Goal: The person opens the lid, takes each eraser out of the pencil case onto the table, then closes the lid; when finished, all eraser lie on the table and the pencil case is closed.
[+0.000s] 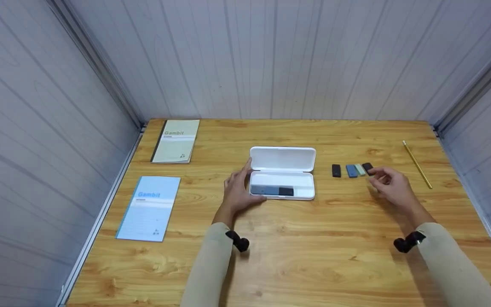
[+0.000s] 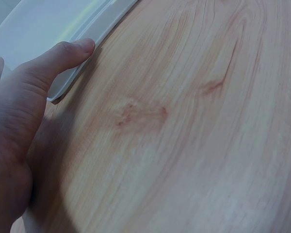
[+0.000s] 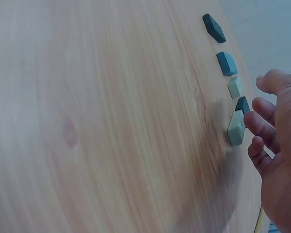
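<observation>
A white pencil case (image 1: 283, 158) lies with its lid raised in the middle of the table. Inside, along its front wall, are blue erasers (image 1: 265, 190) and a black eraser (image 1: 286, 191). My left hand (image 1: 238, 192) holds the case's left end, thumb (image 2: 70, 56) along the front edge and fingers at the left side. To the right, my right hand (image 1: 392, 187) hovers with loosely bent fingers beside a black eraser (image 1: 368, 168). Next to that one are a pale green eraser (image 1: 359, 169) and a blue eraser (image 1: 351, 171). Another green eraser (image 3: 236, 128) shows near the fingers in the right wrist view.
A separate black eraser (image 1: 336, 170) lies between the case and the eraser row. Farther right is a yellow pencil (image 1: 417, 164). On the left lie a cream notebook (image 1: 179, 143) and a light blue notebook (image 1: 149, 209). Panel walls (image 1: 271, 59) border the wooden table (image 1: 305, 256).
</observation>
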The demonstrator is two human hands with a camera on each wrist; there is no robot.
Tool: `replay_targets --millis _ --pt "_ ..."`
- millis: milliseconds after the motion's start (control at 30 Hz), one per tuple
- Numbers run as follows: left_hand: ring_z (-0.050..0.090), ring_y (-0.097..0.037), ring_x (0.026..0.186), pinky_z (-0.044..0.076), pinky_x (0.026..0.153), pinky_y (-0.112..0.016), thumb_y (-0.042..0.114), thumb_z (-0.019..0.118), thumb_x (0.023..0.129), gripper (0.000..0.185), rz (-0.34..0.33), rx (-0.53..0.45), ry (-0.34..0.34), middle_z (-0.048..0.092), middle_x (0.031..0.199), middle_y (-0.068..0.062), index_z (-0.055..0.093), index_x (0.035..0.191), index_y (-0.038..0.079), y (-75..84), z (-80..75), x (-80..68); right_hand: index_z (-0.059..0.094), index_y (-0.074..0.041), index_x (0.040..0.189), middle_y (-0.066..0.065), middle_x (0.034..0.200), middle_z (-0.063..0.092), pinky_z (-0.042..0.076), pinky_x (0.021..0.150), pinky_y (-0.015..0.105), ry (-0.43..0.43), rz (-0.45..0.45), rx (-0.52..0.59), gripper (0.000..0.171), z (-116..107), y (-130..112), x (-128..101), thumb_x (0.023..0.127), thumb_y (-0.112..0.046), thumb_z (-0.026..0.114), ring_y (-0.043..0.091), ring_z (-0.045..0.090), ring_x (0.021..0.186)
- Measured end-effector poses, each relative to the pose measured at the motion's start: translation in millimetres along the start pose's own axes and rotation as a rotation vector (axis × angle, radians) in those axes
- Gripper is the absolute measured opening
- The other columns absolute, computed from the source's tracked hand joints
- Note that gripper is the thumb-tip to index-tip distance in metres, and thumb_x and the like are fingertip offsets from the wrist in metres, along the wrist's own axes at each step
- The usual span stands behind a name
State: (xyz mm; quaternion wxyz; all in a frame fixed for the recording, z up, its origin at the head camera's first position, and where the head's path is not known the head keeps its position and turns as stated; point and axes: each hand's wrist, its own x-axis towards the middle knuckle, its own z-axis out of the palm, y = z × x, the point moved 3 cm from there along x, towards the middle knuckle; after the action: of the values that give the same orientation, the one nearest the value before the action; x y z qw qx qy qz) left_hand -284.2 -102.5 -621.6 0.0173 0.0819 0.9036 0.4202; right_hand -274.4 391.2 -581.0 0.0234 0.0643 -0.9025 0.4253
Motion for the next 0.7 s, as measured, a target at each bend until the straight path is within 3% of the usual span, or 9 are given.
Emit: replay_targets --millis 267,567,700 --pt "0.046 -0.038 0.158 0.019 0.137 -0.067 0.044 0.106 0.073 0.139 0.002 -0.007 0.009 0.065 0.164 -0.007 0.021 0.182 0.029 1.8 -0.2 -1.1 0.073 0.003 0.134 0.021 0.112 0.071 0.054 0.060 0.021 -0.060 -0.018 0.000 0.026 15 -19 2 0.110 -0.009 0.070 -0.002 0.061 0.081" --pt "0.045 -0.038 0.159 0.018 0.138 -0.067 0.044 0.106 0.072 0.140 -0.011 -0.010 0.004 0.066 0.164 -0.005 0.020 0.182 0.032 0.9 0.8 -0.7 0.074 0.004 0.131 0.024 0.109 0.075 0.054 0.057 0.023 -0.130 -0.060 0.016 0.024 38 -39 5 0.109 -0.005 0.071 0.010 0.068 0.076" --pt "0.044 -0.038 0.160 0.017 0.138 -0.067 0.044 0.105 0.073 0.140 -0.007 -0.012 0.002 0.066 0.164 -0.004 0.019 0.182 0.033 -0.4 1.1 -0.5 0.076 0.004 0.129 0.024 0.108 0.077 0.053 0.060 0.021 -0.150 -0.103 0.000 0.023 51 -49 8 0.107 -0.004 0.072 0.004 0.065 0.075"
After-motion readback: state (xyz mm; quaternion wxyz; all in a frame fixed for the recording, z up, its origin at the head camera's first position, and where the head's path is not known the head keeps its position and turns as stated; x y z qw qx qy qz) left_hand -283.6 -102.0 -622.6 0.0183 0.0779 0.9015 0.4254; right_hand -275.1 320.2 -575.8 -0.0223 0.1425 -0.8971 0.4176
